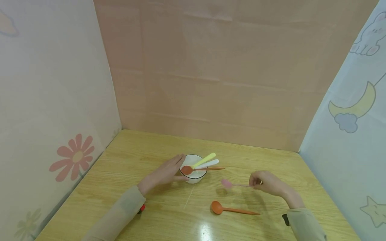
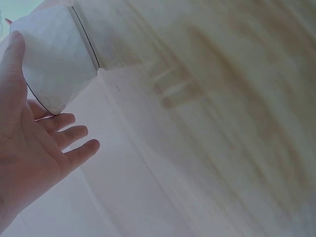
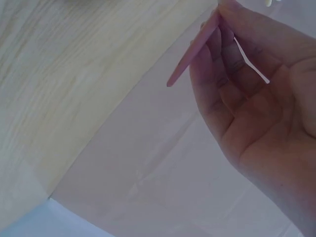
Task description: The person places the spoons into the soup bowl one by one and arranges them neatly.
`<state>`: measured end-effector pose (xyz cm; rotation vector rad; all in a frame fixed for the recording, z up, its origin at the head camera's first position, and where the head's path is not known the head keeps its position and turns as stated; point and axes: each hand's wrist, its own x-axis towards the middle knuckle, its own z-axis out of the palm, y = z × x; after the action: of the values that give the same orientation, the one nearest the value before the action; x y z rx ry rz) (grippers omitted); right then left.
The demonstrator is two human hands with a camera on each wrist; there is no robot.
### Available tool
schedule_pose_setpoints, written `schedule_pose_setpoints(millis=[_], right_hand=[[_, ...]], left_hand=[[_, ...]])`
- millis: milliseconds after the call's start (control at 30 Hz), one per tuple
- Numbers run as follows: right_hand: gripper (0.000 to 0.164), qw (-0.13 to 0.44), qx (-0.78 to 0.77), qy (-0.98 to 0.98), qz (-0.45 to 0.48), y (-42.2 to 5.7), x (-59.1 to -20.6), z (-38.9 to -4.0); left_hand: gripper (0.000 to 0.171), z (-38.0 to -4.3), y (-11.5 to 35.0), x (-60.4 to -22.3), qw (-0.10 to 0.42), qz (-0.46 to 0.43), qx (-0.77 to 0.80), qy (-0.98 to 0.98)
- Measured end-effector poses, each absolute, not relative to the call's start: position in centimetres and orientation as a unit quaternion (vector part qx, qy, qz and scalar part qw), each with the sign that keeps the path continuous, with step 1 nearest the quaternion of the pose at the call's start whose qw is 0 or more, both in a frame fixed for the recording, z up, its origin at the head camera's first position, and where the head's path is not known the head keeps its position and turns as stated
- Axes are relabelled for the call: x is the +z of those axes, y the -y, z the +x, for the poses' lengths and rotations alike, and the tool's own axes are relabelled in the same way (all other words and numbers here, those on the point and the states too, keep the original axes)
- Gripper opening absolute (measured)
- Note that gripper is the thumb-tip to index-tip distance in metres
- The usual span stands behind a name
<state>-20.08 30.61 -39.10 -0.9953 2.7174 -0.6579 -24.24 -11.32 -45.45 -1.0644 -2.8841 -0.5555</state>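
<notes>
A white bowl with a dark rim (image 1: 194, 180) stands on the table. In it lean a yellow-handled utensil (image 1: 208, 159), a white-handled utensil (image 1: 211, 163) and an orange-red spoon (image 1: 187, 170), handles pointing right. My left hand (image 1: 166, 172) holds the bowl's left side, thumb in front and fingers behind; the left wrist view shows the thumb against the bowl (image 2: 54, 54), with several fingers off it. Right of the bowl, my right hand (image 1: 268, 183) pinches the handle of a pink spoon (image 1: 227, 183) above the table. Part of that handle (image 3: 195, 47) shows in the right wrist view.
An orange ladle (image 1: 217, 207) lies on the wooden table (image 1: 169, 217) in front of the pink spoon, its handle pointing right. A small red and black object (image 1: 141, 208) shows beside the left sleeve. Cloth walls enclose the table's back and sides.
</notes>
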Motion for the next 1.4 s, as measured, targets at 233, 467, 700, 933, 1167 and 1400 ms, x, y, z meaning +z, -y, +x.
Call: schedule_pose_setpoints(millis=[233, 467, 700, 933, 1167, 1400], right_hand=[[0.01, 0.078, -0.202, -0.916, -0.337, -30.3, -37.7, -20.1], [0.01, 0.07, -0.182, -0.923, -0.332, -30.3, -36.3, -20.6], [0.012, 0.055, -0.17, -0.923, -0.34, -29.8, -34.9, -21.0], [0.01, 0.046, -0.166, -0.923, -0.344, -29.1, -34.2, -21.5], [0.012, 0.041, -0.162, -0.927, -0.337, -28.4, -33.7, -22.1], [0.012, 0.046, -0.16, -0.927, -0.337, -27.4, -33.4, -22.8]], left_hand=[[0.094, -24.2, 11.4, -45.5, 0.002, -0.336, -0.181, 0.924], [0.093, -24.2, 11.3, -45.3, 0.003, -0.336, -0.177, 0.925], [0.094, -24.2, 11.4, -45.3, 0.006, -0.339, -0.178, 0.924], [0.094, -24.2, 11.4, -45.3, 0.008, -0.343, -0.18, 0.922], [0.094, -24.5, 11.4, -45.5, 0.011, -0.343, -0.176, 0.923], [0.093, -24.4, 11.3, -45.5, 0.022, -0.35, -0.168, 0.921]])
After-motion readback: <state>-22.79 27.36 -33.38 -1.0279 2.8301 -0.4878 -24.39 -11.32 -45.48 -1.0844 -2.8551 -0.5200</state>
